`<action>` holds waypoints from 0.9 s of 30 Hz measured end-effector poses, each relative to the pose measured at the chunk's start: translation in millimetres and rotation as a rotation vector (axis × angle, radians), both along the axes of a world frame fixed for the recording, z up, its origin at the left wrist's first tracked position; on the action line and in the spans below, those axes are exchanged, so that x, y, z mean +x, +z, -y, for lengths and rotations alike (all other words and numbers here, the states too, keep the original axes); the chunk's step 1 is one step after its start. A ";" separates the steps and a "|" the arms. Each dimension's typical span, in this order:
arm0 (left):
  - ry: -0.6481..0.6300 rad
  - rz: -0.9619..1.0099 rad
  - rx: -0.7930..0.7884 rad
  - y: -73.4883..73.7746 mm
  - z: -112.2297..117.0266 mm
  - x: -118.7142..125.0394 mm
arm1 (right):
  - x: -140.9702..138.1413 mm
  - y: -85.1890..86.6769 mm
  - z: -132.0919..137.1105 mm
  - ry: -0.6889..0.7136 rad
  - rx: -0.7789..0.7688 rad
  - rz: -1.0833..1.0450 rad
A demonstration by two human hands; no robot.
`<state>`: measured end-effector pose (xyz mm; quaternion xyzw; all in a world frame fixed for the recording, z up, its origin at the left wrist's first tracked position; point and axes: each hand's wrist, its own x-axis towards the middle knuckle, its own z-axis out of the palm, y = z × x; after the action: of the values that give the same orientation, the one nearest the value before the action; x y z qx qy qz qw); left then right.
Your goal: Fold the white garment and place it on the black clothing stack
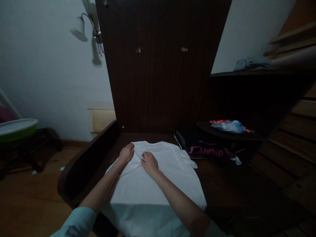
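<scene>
A white T-shirt point(158, 187) lies spread flat on a dark wooden surface point(229, 184), its lower part hanging over the near edge. My left hand point(126, 153) rests near the collar with its fingers curled into the cloth. My right hand point(149, 162) sits just to the right of it, fingers pinched on a fold of the shirt's left side near the neckline. Both hands are close together at the top of the shirt.
A black garment with pink lettering point(209, 149) lies to the right of the shirt, beside a dark tray with a colourful packet point(229, 126). A tall dark wooden panel point(160, 65) rises behind. A green-rimmed basin point(17, 129) stands at the left; wooden steps point(293, 138) rise at the right.
</scene>
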<state>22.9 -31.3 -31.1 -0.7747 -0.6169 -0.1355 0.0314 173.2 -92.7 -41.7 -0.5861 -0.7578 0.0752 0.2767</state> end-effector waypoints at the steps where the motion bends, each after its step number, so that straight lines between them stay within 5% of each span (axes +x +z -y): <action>1: -0.002 0.003 -0.006 0.6 -0.5 -1.0 | 3.7 1.6 0.7 0.014 -0.018 0.002; 11: 0.009 -0.013 -0.144 3.0 -12.4 -8.7 | 75.3 7.9 45.3 0.297 -0.239 -0.016; 27: 0.022 -0.086 -0.264 10.6 -18.2 -3.5 | 75.5 36.2 58.3 0.287 -0.277 0.074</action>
<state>19.4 -13.1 -20.5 -0.7704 -0.6358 -0.0195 -0.0431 248.6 -151.0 -5.5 -0.5070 -0.8257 0.1956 0.1517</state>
